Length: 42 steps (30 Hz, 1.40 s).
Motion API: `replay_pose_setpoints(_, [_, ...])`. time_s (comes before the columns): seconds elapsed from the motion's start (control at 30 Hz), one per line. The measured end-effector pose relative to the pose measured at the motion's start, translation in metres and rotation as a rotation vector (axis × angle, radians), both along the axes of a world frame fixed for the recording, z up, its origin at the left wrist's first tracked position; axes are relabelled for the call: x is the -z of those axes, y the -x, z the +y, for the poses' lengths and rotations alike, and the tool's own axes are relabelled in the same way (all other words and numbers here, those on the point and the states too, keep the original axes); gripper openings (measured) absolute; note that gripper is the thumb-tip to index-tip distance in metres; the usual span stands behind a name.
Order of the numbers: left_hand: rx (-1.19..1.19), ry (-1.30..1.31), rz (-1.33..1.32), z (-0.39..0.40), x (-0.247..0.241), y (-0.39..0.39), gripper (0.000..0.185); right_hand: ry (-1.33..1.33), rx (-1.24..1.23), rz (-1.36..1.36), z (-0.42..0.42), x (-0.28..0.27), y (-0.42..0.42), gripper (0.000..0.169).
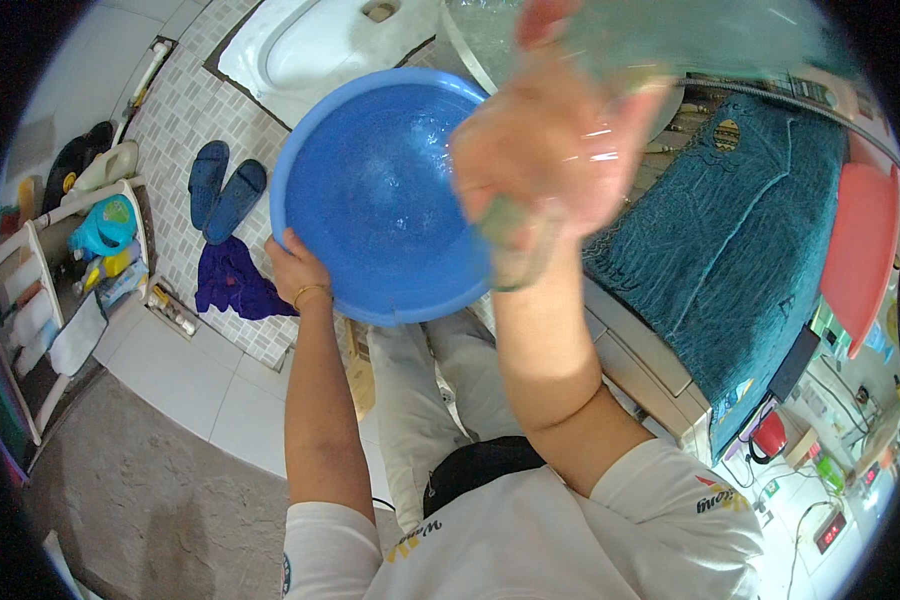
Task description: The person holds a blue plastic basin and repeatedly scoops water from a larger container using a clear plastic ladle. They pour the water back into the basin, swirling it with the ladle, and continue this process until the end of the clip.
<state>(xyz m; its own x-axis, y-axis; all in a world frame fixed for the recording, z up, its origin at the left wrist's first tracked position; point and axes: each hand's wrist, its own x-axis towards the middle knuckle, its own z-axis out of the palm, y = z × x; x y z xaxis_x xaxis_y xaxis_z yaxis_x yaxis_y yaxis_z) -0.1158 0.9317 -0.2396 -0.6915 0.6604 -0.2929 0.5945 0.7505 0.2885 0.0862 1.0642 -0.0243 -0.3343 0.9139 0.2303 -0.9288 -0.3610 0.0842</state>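
Observation:
A round blue plastic basin with a wet, shiny inside is before me, its lower rim near my knees. My left hand grips the basin's left rim, thumb on top, a thin bracelet at the wrist. Raised close to the camera, my right hand is blurred and in front of the basin's right side; a greenish bracelet shows at its wrist. Whether its fingers hold anything cannot be told. Behind the right hand, a blurred greenish translucent surface spans the top right.
A white ceramic squat toilet lies beyond the basin. Blue slippers and a purple cloth are on the tiled floor. Left stands a white rack with bottles. Right is a teal cloth-covered appliance beside a red basin.

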Motion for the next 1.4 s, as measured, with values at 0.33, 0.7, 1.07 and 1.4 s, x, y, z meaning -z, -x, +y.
replay_pose_setpoints(0.33, [0.008,-0.051,0.001,-0.003,0.011,0.003,0.048,0.598,-0.599,-1.532,-0.12,0.157,-0.003,0.018])
replay_pose_setpoints(0.7, [-0.014,0.007,0.021,-0.001,0.006,-0.003,0.046,1.002,-0.768,-1.469,-0.123,0.255,-0.004,0.016])
replay_pose_setpoints(1.07, [-0.019,0.043,0.015,-0.005,0.023,0.021,0.047,0.441,-0.441,-2.326,-0.145,0.301,0.01,0.031])
replay_pose_setpoints(1.4, [0.03,-0.051,-0.076,-0.006,0.014,-0.004,0.056,0.222,-0.093,-2.436,-0.149,0.259,-0.007,0.042])
